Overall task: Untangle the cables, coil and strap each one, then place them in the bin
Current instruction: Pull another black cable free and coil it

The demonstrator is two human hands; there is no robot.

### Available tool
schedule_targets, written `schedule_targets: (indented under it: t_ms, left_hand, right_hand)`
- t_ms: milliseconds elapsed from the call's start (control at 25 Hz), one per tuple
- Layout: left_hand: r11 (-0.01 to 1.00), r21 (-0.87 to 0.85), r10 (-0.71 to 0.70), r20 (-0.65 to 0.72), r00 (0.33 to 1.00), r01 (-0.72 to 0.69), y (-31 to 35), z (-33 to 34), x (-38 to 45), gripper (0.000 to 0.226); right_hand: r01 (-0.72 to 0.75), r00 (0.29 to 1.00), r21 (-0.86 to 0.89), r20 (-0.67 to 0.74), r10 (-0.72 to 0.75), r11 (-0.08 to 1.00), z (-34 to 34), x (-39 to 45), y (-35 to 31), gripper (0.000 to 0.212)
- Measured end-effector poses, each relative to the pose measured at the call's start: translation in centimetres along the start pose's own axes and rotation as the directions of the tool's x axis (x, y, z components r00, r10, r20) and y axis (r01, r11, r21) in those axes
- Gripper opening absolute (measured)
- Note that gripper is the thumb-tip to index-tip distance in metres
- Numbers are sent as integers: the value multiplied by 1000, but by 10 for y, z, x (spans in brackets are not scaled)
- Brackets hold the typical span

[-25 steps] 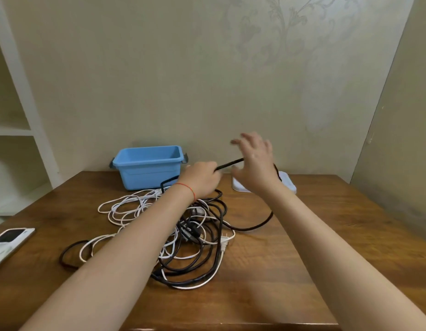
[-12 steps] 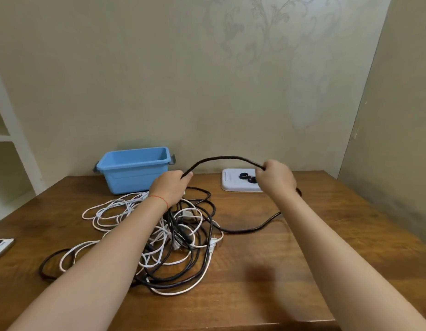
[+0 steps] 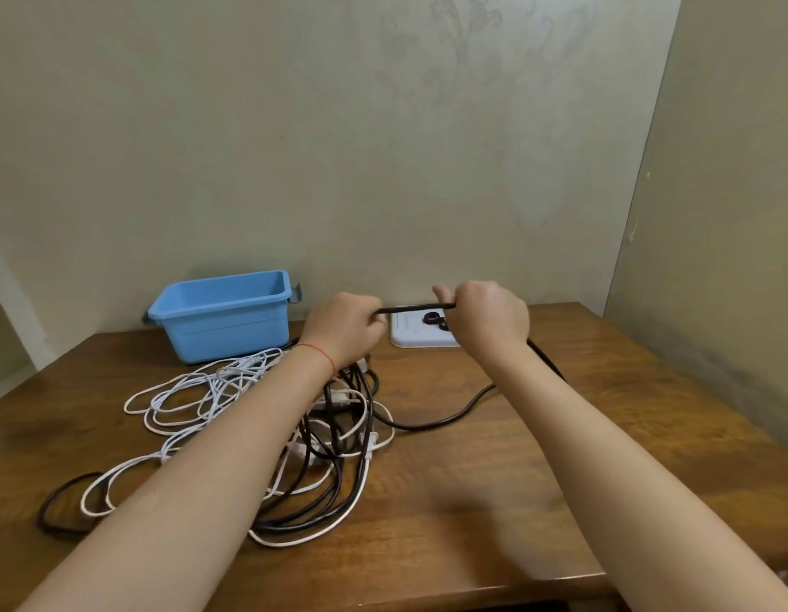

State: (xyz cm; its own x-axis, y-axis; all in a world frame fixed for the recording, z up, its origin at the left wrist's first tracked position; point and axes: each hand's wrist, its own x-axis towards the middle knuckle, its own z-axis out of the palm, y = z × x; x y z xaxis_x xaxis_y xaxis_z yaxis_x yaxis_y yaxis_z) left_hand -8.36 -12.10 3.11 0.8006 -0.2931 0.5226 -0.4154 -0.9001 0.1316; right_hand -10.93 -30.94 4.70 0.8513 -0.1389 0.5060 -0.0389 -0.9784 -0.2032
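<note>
Wooden table [image 3: 560, 457], hands closer, black cable [image 3: 416, 307] now taut

Two bare forearms, no sleeves. The left hand [image 3: 345, 329] has a thin red string [image 3: 318, 350] tied round its wrist (a plain loop); the right hand [image 3: 489, 318] wears nothing.

Brown wood table [image 3: 538, 457], smooth and a bit shiny. Blue plastic bin [image 3: 233, 320], smooth. Black cable [image 3: 445, 419] like shiny rubber. White cables [image 3: 184, 390] thin, smooth. White tray [image 3: 409, 335] of matt plastic. Wall [image 3: 339, 148] dull, patterned.
</note>
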Motion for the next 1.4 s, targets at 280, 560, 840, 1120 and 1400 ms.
schedule_targets:
  t_ms: [280,560,840,1120,1400]
  left_hand:
    - [954,-47,-281,199,939,296,-46,0,-7,57]
    - [831,553,-197,200,960,56,12,4,13,31]
    - [952,302,-118,212,970,50,28,12,4,27]
    - [951,-186,-170,351,921,246,-15,22,-26,56]
    - [939,21,-328,365,871,344,-58,8,-36,20]
  right_hand:
    - [-373,909,524,43,413,766,-12,19,43,59]
    - [19,989,37,-150,-13,999,6,11,-2,37]
    - [516,800,-374,-109,-589,771,5,-14,-52,47]
    - [133,848,329,451,-280,935,50,-10,-15,33]
    - [-190,970,699,27,241,690,51,14,45,24]
